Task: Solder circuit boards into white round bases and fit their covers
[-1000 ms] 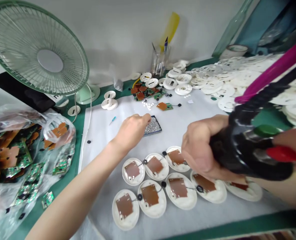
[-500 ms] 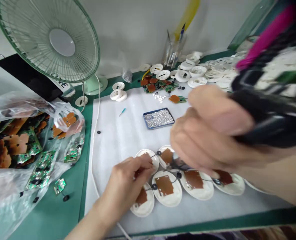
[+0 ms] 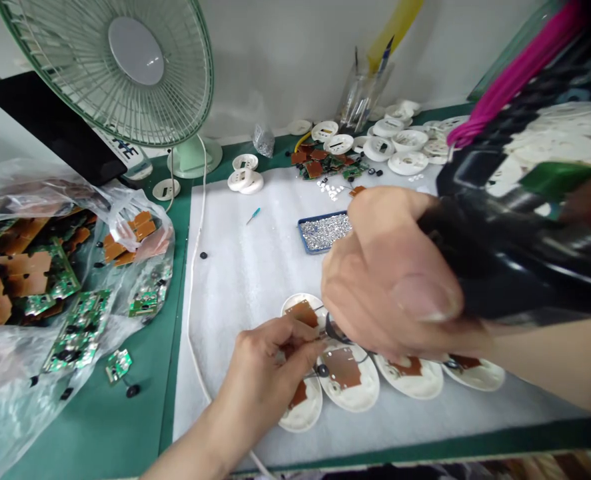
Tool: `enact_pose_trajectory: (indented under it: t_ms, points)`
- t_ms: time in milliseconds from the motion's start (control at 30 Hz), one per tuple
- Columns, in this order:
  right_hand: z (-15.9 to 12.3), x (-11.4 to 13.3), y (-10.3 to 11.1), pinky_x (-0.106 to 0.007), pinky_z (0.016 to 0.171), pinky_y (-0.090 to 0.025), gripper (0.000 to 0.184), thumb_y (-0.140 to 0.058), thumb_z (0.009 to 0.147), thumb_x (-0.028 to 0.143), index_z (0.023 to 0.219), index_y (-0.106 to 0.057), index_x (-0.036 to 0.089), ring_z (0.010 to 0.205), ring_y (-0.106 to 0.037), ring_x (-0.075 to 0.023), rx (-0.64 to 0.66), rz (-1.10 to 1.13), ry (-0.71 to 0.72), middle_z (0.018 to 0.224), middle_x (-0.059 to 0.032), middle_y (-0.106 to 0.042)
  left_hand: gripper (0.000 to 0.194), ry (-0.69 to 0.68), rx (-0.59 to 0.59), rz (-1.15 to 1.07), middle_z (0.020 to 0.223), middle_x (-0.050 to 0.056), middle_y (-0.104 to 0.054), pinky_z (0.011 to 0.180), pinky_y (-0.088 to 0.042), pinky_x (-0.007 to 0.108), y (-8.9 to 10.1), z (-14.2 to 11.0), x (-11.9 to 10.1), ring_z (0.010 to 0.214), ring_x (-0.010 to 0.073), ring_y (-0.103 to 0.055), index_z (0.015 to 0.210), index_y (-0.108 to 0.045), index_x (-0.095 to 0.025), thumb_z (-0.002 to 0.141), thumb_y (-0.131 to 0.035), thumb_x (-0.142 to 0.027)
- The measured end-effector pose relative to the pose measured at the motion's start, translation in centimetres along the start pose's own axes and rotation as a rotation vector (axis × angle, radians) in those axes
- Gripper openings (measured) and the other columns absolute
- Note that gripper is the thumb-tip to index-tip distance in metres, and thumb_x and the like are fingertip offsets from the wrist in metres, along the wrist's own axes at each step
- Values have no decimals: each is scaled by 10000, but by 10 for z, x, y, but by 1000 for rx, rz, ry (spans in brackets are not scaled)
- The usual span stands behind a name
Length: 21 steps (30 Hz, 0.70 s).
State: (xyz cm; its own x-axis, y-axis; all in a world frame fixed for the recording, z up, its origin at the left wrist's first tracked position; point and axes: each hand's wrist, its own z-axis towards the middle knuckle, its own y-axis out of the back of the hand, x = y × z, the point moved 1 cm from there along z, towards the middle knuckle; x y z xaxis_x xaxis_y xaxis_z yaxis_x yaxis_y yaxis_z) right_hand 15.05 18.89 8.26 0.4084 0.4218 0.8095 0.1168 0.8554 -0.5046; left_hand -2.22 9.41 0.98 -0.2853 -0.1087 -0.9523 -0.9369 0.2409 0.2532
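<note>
My right hand (image 3: 390, 273) is wrapped round a black electric screwdriver (image 3: 515, 247), a little blurred, with a pink cord at its upper end. The hand hides its tip. My left hand (image 3: 270, 367) is closed, thumb and fingertips pinched at the upper row of round white plastic covers; what they hold is hidden. Under and around both hands lie the covers, each with a brown circuit board, such as this board (image 3: 344, 368) in its cover (image 3: 360, 400). A black round part (image 3: 322, 370) on a wire sits near my left thumb.
A blue tray of small screws (image 3: 320, 233) lies beyond my right hand. Loose boards (image 3: 320, 160) and white covers (image 3: 408, 163) are heaped behind. A plastic bag of boards (image 3: 80, 333), a white cable (image 3: 190, 313) and a fan (image 3: 140, 60) stand at left.
My right hand and the screwdriver have come left and down, closer to my left hand. My left hand stays pinched over the covers. The whole view has shifted slightly.
</note>
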Motion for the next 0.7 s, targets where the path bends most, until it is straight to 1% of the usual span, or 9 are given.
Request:
enact_pose_trajectory:
  t_ms: [33, 100, 200, 267, 400, 500, 567, 633, 700]
  points:
    - [6, 0, -2, -126, 596, -386, 891, 307, 785, 732, 800, -354, 135, 520, -437, 7, 55, 28, 45, 591, 39, -439, 153, -1, -1, 11, 508, -67, -617, 363, -429, 161, 2, -1, -1, 356, 83, -554, 768, -680, -199, 899, -609, -235]
    - [18, -2, -4, -126, 583, -379, 886, 283, 825, 705, 817, -393, 132, 533, -426, 1, 43, 1, 99, 584, 37, -426, 130, -107, -74, 149, 625, -54, -702, 458, -500, 169, 12, -3, -3, 461, 95, -635, 828, -707, -220, 900, -604, -184]
    - [33, -11, 0, -138, 501, -355, 628, -155, 993, 641, 876, -481, 118, 468, -399, -25, -104, -110, 178, 522, 37, -424, 131, -299, -268, 448, 811, -42, -757, 652, -555, 188, 30, -10, -7, 679, 114, -713, 915, -705, -242, 893, -636, -133]
    - [40, -18, 7, -149, 453, -337, 490, -418, 959, 567, 894, -509, 91, 425, -389, -37, -144, -128, 198, 493, 38, -428, 98, -346, -308, 554, 800, -50, -737, 636, -543, 177, 36, -15, -5, 664, 102, -696, 917, -669, -243, 901, -659, -147]
    - [44, -29, 20, -152, 461, -372, 504, -468, 945, 566, 898, -505, 65, 422, -415, -39, -57, -115, 207, 483, 40, -437, 125, -444, -150, 568, 837, -10, -707, 669, -565, 199, 26, -21, 3, 734, 119, -682, 993, -604, -223, 975, -536, -120]
    - [44, -35, 20, -148, 459, -374, 507, -476, 940, 566, 899, -504, 62, 442, -419, -36, -77, -112, 168, 502, 33, -453, 272, -510, -4, 628, 985, 64, -705, 776, -601, 281, 16, -17, 5, 897, 170, -680, 1146, -557, -185, 968, -426, -25]
    - [43, -37, 16, -141, 425, -335, 526, -505, 910, 590, 900, -515, 64, 441, -407, -36, -142, -137, 94, 508, 36, -444, 329, -576, 74, 758, 993, 91, -704, 777, -618, 339, 14, -14, 1, 911, 211, -679, 1171, -542, -152, 922, -421, 26]
    - [42, -37, 11, -131, 404, -289, 493, -567, 877, 546, 973, -535, 64, 441, -398, -32, -164, -176, 9, 528, 47, -440, 345, -635, 98, 860, 960, 100, -708, 742, -629, 375, 15, -12, -2, 877, 239, -683, 1164, -543, -128, 890, -418, 41]
    - [38, -29, 6, -130, 411, -285, 403, -566, 887, 453, 1076, -527, 99, 438, -390, -30, -159, -185, 12, 541, 62, -440, 351, -647, 80, 828, 959, 105, -712, 730, -631, 377, 15, -10, -3, 858, 238, -684, 1171, -545, -118, 899, -386, 35]
